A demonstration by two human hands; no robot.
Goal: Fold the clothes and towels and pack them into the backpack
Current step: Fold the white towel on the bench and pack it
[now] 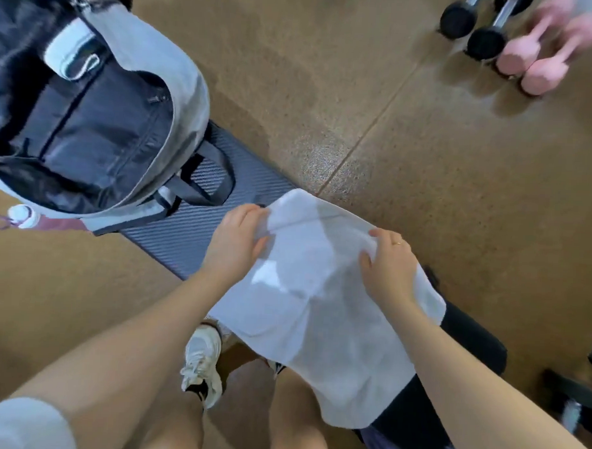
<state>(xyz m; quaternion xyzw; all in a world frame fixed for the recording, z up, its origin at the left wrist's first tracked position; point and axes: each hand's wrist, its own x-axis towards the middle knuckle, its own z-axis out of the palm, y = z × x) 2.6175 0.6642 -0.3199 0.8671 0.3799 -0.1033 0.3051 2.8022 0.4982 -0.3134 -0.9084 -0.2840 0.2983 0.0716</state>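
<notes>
Towel first: a white, soft cloth towel (318, 302) lies draped across the dark ribbed padded counter (200, 234), its near end hanging down over my legs. My left hand (237, 239) pinches the far left corner of the towel, fingers curled over the edge with the thumb underneath. My right hand (389, 261) grips the far right corner the same way, fingers bent over the cloth; a thin ring shows on one finger. Between my hands the far edge of the towel is lifted slightly off the counter.

At the far left end of the counter sits the grey fabric backpack with dark lining (100, 116), unzipped and gaping open, well apart from the towel. On the speckled brown floor (424, 161) beyond lie two pink dumbbells (535, 68) beside two black-ended metal dumbbells (476, 25). My white sneaker (202, 362) stands beside the counter.
</notes>
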